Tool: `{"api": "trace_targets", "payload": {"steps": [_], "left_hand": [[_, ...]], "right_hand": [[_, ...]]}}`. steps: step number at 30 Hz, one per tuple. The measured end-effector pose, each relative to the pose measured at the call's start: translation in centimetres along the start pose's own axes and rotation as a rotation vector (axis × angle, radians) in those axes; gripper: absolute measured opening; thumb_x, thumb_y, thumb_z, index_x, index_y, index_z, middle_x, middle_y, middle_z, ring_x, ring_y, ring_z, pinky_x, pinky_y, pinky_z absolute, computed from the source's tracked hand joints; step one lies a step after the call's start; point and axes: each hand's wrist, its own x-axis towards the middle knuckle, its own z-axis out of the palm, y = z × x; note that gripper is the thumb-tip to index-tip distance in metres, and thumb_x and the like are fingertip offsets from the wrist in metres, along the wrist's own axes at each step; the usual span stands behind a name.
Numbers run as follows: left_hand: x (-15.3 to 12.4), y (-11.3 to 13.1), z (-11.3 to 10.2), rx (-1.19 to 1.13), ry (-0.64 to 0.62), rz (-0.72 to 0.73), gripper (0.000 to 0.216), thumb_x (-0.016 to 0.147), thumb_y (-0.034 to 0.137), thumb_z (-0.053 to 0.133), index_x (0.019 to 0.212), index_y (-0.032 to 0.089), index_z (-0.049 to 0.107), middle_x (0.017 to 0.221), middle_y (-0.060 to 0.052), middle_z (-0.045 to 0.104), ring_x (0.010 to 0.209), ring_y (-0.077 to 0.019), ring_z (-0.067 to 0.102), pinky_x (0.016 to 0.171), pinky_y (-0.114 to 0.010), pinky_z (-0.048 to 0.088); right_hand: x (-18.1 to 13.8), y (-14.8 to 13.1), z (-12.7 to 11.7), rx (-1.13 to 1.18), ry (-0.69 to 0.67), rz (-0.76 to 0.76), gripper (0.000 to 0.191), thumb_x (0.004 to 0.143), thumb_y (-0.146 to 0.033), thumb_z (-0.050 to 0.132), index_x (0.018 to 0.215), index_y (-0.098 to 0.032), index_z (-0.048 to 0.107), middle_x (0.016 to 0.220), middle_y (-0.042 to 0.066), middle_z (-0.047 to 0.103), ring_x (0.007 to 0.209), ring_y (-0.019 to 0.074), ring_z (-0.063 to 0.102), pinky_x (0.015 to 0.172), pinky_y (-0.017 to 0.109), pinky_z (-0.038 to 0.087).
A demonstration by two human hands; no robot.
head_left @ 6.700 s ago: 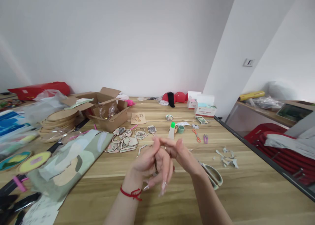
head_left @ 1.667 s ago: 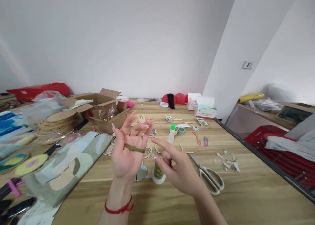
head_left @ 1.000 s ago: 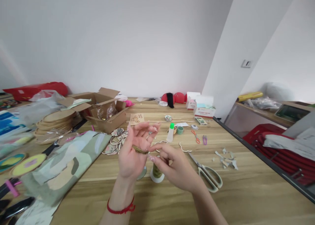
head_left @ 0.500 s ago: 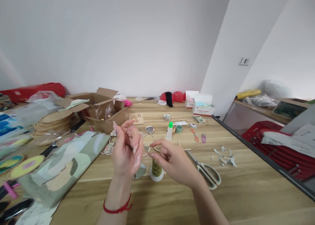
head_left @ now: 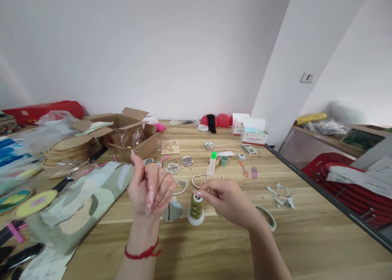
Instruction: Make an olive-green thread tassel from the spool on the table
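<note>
The wood-grain surface (head_left: 211,253) stretches back to the wall, and from here I read it as a dial: the wall at twelve, the spool (head_left: 196,208) of green thread at the centre, upright on its white base. Largest of what lies on it, a folded patterned cloth (head_left: 101,194) sits well off at nine o'clock. An open cardboard box (head_left: 148,143) stands between ten and eleven.

The person's left hand (head_left: 150,186) is up at about ten o'clock, apart from the spool, its fingers curled in; whether they enclose anything I cannot tell. The right hand (head_left: 231,198), between two and three, brings thumb and forefinger together right at the spool's top; any strand between them is too fine to make out.

Smaller things follow: the large scissors (head_left: 269,214) at three, partly hidden by the right forearm, lying out of both hands. A round disc (head_left: 174,211) lies just beside the spool at nine, a green-capped bottle (head_left: 212,166) stands near one, and a wooden heart outline (head_left: 192,181) lies near twelve. Pale scraps (head_left: 286,200) are scattered just above three.

As for progress, I'd call it midway through handling the thread: the spool is in place and looks well filled, with the right hand at it. No cut length shows on the surface, and nothing in sight looks tied or finished; how much remains I can't judge.
</note>
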Motion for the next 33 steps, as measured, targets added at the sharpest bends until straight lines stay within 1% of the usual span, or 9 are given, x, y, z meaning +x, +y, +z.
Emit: {"api": "trace_targets", "payload": {"steps": [3, 6, 10, 14, 20, 24, 28, 30, 33], "left_hand": [[0.4, 0.1, -0.2, 0.172, 0.009, -0.075, 0.050, 0.097, 0.046, 0.041, 0.067, 0.015, 0.067, 0.040, 0.002, 0.046, 0.032, -0.0073, 0.042, 0.036, -0.016, 0.039], [0.7, -0.5, 0.0, 0.546, 0.019, -0.112, 0.046, 0.091, 0.051, 0.050, 0.075, 0.013, 0.070, 0.068, -0.008, 0.066, 0.066, -0.0182, 0.064, 0.065, -0.027, 0.052], [0.4, -1.9, 0.1, 0.887, -0.071, -0.312, 0.057, 0.093, 0.057, 0.039, 0.063, 0.016, 0.064, 0.062, -0.006, 0.063, 0.063, -0.0170, 0.060, 0.066, -0.026, 0.049], [-0.2, -2.5, 0.0, 1.024, -0.355, -0.690, 0.073, 0.092, 0.068, 0.020, 0.054, 0.019, 0.059, 0.042, -0.002, 0.052, 0.040, -0.0124, 0.050, 0.048, -0.022, 0.043], [0.1, -3.6, 1.5, 0.645, -0.933, -1.215, 0.076, 0.073, 0.088, 0.029, 0.068, 0.020, 0.064, 0.058, -0.006, 0.065, 0.032, -0.0159, 0.053, 0.031, -0.026, 0.041], [0.1, -6.2, 1.6, 0.465, -1.093, -1.350, 0.077, 0.062, 0.088, 0.046, 0.093, 0.022, 0.070, 0.064, -0.003, 0.066, 0.036, -0.0209, 0.059, 0.031, -0.031, 0.045], [-0.7, -7.5, 1.1, 0.341, -1.080, -1.165, 0.074, 0.062, 0.086, 0.052, 0.082, 0.018, 0.073, 0.055, -0.005, 0.063, 0.043, -0.0235, 0.062, 0.037, -0.032, 0.048], [-1.1, -7.1, 1.5, 0.242, -0.919, -0.938, 0.071, 0.063, 0.084, 0.054, 0.069, 0.015, 0.071, 0.051, -0.006, 0.060, 0.046, -0.0243, 0.062, 0.042, -0.032, 0.049], [-1.3, -5.5, 2.6, 0.083, -0.584, -0.614, 0.073, 0.075, 0.084, 0.038, 0.058, 0.017, 0.064, 0.046, -0.006, 0.055, 0.043, -0.0201, 0.058, 0.042, -0.029, 0.046]], "right_hand": [[-0.5, -0.3, -0.5, 0.106, -0.038, -0.018, 0.026, 0.091, -0.036, 0.058, 0.076, -0.018, 0.068, 0.057, -0.003, 0.052, 0.048, 0.0086, 0.042, 0.047, 0.022, 0.032], [-1.0, -0.6, -1.1, 0.232, -0.069, -0.033, 0.030, 0.092, -0.039, 0.057, 0.075, -0.017, 0.066, 0.061, -0.002, 0.053, 0.045, 0.0070, 0.042, 0.043, 0.020, 0.033], [-1.3, -0.6, -1.5, 0.322, -0.060, -0.023, 0.033, 0.093, -0.042, 0.055, 0.072, -0.017, 0.061, 0.048, -0.007, 0.040, 0.038, 0.0061, 0.035, 0.037, 0.020, 0.027], [-1.5, -0.1, -1.7, 0.366, 0.021, -0.008, 0.036, 0.094, -0.043, 0.055, 0.068, -0.019, 0.052, 0.045, -0.009, 0.034, 0.036, 0.0051, 0.029, 0.036, 0.021, 0.022], [-1.2, 0.3, -1.4, 0.379, 0.093, -0.007, 0.039, 0.092, -0.048, 0.056, 0.066, -0.019, 0.048, 0.047, -0.008, 0.035, 0.038, 0.0056, 0.028, 0.037, 0.022, 0.021], [-0.8, 0.1, -0.8, 0.391, 0.032, -0.031, 0.038, 0.091, -0.048, 0.056, 0.068, -0.020, 0.049, 0.046, -0.009, 0.036, 0.038, 0.0061, 0.028, 0.038, 0.022, 0.022], [-0.2, 0.3, -0.3, 0.272, 0.058, -0.009, 0.035, 0.091, -0.044, 0.056, 0.068, -0.019, 0.051, 0.050, -0.008, 0.037, 0.044, 0.0073, 0.032, 0.045, 0.022, 0.027], [0.2, 0.6, -0.3, 0.156, 0.063, 0.025, 0.033, 0.091, -0.041, 0.057, 0.066, -0.019, 0.052, 0.052, -0.007, 0.040, 0.048, 0.0084, 0.035, 0.048, 0.022, 0.029], [0.5, 0.7, -0.2, 0.012, 0.000, 0.042, 0.029, 0.089, -0.031, 0.056, 0.064, -0.018, 0.052, 0.056, -0.004, 0.049, 0.054, 0.0107, 0.043, 0.052, 0.023, 0.031]]}}
